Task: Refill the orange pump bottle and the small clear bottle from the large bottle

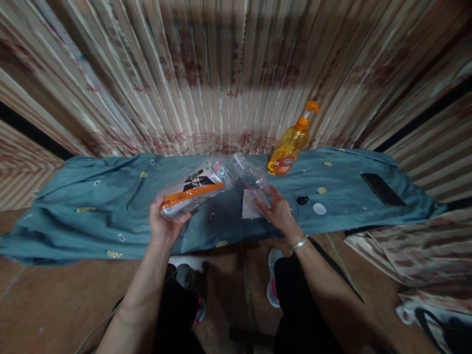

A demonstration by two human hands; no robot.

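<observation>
My left hand [165, 223] is closed around the near end of a clear plastic bottle [193, 189] with a white, black and orange label. That bottle is tilted, its far end pointing up and right. In my right hand [278, 211] is a smaller clear bottle [254, 174], its narrow neck leaning to the upper left. The two bottles' far ends are close together; I cannot tell whether they touch. A whitish piece of paper or cloth [251, 205] shows under the fingers of my right hand.
On the blue-green cloth-covered table [110, 196] stands a yellow pump bottle [287, 150] with an orange top. To the right lie a small black object [303, 200], a white round lid [319, 209] and a dark phone-like slab [382, 189]. A pleated curtain [221, 73] hangs behind.
</observation>
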